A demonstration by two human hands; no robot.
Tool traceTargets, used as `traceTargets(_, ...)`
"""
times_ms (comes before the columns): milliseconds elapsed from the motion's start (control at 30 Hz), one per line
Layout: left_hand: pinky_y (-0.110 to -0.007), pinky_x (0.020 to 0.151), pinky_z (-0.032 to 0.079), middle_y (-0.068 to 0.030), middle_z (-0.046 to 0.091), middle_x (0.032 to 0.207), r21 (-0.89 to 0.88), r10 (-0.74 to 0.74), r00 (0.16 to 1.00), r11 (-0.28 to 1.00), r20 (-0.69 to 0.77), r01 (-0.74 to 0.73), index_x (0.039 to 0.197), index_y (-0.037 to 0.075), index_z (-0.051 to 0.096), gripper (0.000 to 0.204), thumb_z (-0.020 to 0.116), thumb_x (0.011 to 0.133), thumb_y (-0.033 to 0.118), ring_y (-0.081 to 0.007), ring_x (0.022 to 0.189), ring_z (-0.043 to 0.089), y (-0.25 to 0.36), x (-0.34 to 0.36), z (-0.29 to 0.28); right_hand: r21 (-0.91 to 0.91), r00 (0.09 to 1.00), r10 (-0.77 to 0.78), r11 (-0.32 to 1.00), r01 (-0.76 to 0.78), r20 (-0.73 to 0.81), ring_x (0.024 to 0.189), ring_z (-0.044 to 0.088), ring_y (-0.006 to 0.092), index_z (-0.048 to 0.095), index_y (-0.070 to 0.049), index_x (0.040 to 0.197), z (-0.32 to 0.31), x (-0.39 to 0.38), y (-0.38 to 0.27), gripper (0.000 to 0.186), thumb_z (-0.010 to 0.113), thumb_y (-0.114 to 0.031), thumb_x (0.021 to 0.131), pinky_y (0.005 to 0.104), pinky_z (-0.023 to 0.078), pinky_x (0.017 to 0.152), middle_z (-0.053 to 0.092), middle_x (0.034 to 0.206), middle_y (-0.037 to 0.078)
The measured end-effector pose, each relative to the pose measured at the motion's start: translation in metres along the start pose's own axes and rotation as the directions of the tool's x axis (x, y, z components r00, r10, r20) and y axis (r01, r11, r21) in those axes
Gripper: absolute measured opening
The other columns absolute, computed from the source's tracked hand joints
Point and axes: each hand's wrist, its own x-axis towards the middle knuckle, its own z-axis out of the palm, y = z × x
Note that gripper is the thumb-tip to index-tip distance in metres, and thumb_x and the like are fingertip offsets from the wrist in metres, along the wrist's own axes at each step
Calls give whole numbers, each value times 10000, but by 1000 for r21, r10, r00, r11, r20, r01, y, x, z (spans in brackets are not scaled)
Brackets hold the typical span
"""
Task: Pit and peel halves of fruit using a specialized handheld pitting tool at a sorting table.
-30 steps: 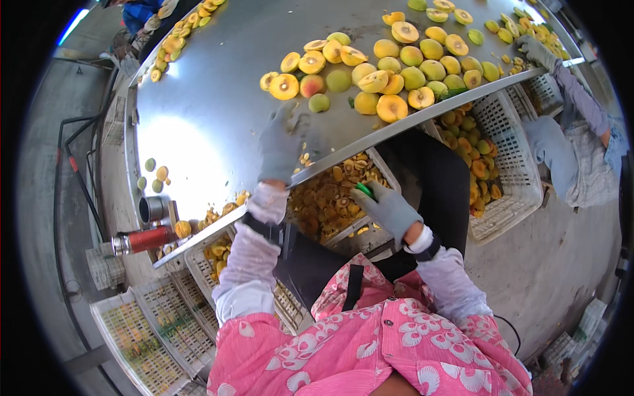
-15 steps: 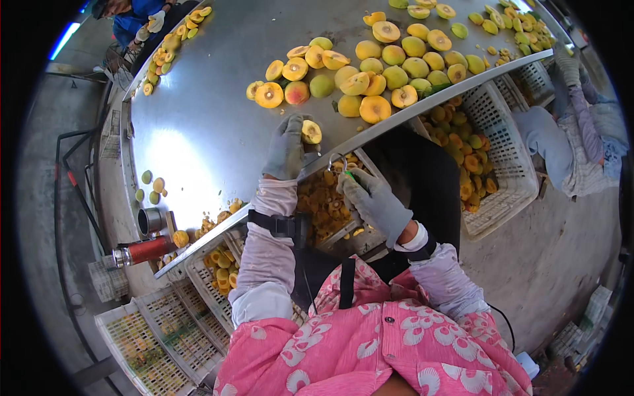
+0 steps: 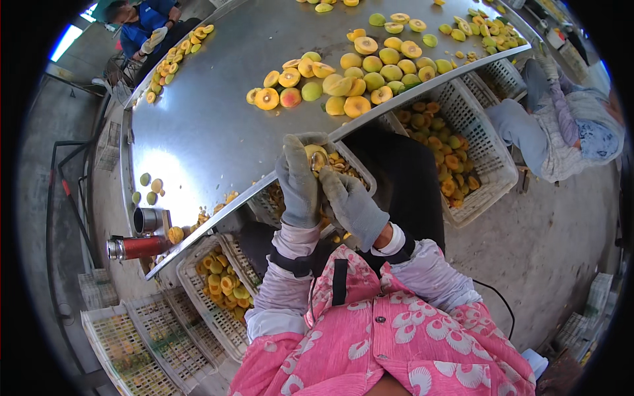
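My gloved left hand (image 3: 297,181) grips a yellow peach half (image 3: 313,151) just off the near edge of the steel table, above a crate. My gloved right hand (image 3: 356,208) is closed around a pitting tool with a curved metal loop (image 3: 319,160). The loop lies against the cut face of the half. The fingers cover the tool's handle, and whether the loop has entered the flesh cannot be made out. On the table ahead lies a group of whole and halved peaches (image 3: 373,80).
Under my hands stands a crate of scraps (image 3: 356,173). Crates of peach halves stand at right (image 3: 489,165) and lower left (image 3: 191,270). A red thermos (image 3: 142,247) and steel cup (image 3: 146,220) sit at the table's left corner. Co-workers sit far left (image 3: 155,30) and right (image 3: 561,132).
My left hand has drawn the peach half back from over the table toward me. My right hand has brought the tool's loop up to it; the hands now meet.
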Motion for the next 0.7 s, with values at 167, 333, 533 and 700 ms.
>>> traceTargets(167,-272,653,473,-87,628,748,38,-158,979,987,130,154,868,10,650,495,404,1018,414,-148,698,587,0,1,-8,99,886,396,898,-428,240,419,399,75,541,-117,757,-8,-19,-29,505,385,-532,998,242,324,386,446,557,-44)
traceTargets(333,-259,620,452,-79,624,728,138,-14,981,990,195,-13,839,9,646,489,401,1022,391,-137,662,572,-14,-1,-2,249,860,357,852,-460,365,349,320,97,471,-149,730,-18,-23,-16,560,351,-648,953,255,274,343,391,505,-36)
traceTargets(533,-264,600,448,-91,618,721,54,-125,959,992,255,115,829,5,633,513,382,1022,408,-154,641,569,-13,-4,3,250,705,420,729,-637,571,375,229,47,440,-180,738,-37,-18,-24,538,334,-663,949,217,185,346,287,516,-84)
traceTargets(700,-271,559,449,-89,596,700,-124,-165,879,962,448,245,849,30,617,500,381,1014,439,-158,629,557,-22,3,-1,394,615,218,597,-699,758,393,169,19,409,-185,779,-40,-18,-14,512,320,-659,952,190,134,353,239,547,-98)
